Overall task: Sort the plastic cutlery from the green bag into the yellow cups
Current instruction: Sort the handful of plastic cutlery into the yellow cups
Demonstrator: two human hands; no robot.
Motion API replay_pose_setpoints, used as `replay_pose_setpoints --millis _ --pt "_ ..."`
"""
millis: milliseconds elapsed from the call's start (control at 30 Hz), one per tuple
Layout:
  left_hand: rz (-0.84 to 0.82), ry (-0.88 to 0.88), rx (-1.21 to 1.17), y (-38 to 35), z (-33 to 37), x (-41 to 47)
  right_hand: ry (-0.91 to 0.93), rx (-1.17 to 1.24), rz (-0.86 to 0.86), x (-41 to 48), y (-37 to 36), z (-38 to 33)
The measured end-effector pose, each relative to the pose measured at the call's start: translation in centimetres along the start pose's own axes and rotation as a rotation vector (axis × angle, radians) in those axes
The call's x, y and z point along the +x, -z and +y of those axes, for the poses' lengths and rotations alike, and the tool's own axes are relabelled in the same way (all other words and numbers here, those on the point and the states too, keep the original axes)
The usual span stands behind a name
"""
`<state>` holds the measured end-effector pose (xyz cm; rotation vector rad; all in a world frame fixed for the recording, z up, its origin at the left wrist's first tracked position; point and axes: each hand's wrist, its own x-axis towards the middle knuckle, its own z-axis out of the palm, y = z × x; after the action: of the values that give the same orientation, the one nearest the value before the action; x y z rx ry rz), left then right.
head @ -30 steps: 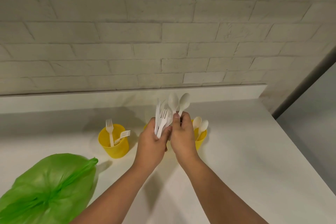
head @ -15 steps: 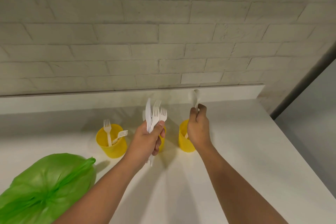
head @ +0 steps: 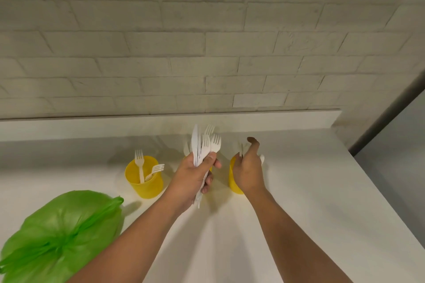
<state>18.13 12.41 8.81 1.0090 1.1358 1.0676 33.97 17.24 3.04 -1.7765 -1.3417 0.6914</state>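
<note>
– Yellow cups, head view: where do they stand, and what do they hold?

– They stand in a row on the table [head: 303, 190]. The left cup [head: 145, 182], well to the left of the left grip [head: 193, 177], holds two forks [head: 139, 165], tines up. The middle cup [head: 210, 169] is almost wholly hidden behind that grip, so its contents cannot be told. The right cup [head: 233, 182] stands directly under the right grip [head: 249, 172], and a spoon bowl [head: 262, 158] shows just to the right of that grip.

– State of each grip?

– The left grip is clamped round an upright bundle [head: 203, 145] of several white forks and at least one knife, heads up, with the handles sticking out below the palm. The right grip hovers over the right cup's mouth with one finger raised. Blurred white pieces lie at its fingertips, and it cannot be told whether they are pinched or free.

– Progress?

– Partial, as a judgement. Forks are in the left cup and spoons in the right, so the sorting rule is set. The bundle in the left grip has yet to be shared out. The green bag [head: 62, 232], near and to the lower left of the left grip, bulges, but what is inside is not visible.
</note>
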Motion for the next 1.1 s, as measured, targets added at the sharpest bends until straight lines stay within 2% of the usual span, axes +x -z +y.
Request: replay_pose_setpoints --millis 100,200,267,300,333,433,500,600,733,833,967,1100 --pt "0.0 -0.009 -0.011 0.0 0.0 -0.2 0.037 -0.024 -0.007 -0.5 0.5 -0.3" --pt "-0.011 -0.006 -0.02 0.3 -0.3 -0.6 0.275 -0.207 0.168 -1.6 0.6 -1.0" --pt "-0.025 0.0 -0.049 0.3 -0.2 -0.7 0.401 -0.212 0.274 -2.9 1.2 -2.6" --pt "-0.026 0.006 -0.066 0.3 -0.1 -0.7 0.379 -0.104 0.235 -3.5 1.4 -3.5" --pt "-0.022 0.015 -0.087 0.3 -0.1 -0.7 0.276 0.067 0.114 -4.0 1.5 -4.5" --pt "-0.056 0.055 -0.212 0.1 -0.2 -1.0 -0.166 0.629 -0.375 -6.0 1.3 -6.9" --pt "-0.092 0.088 -0.279 0.0 -0.1 -1.2 -0.277 0.801 -0.51 -7.1 1.3 -7.4" --pt "-0.103 0.149 -0.265 0.5 0.0 -1.2 -0.228 0.868 -0.529 -7.9 1.2 -7.7" --pt "-0.082 0.184 -0.24 0.5 -0.4 -1.0 -0.21 0.816 -0.489 -7.9 1.0 -8.0" --pt "-0.027 0.156 -0.253 0.0 -0.7 -1.1 -0.232 0.844 -0.464 -7.8 1.2 -8.2" --pt "0.038 0.121 -0.289 -0.5 -0.5 -1.7 -0.263 0.847 -0.347 -7.4 0.4 -7.5" --pt "0.181 0.058 -0.137 -1.4 0.0 -2.1 -0.252 0.838 -0.326 -7.6 0.0 -7.0"
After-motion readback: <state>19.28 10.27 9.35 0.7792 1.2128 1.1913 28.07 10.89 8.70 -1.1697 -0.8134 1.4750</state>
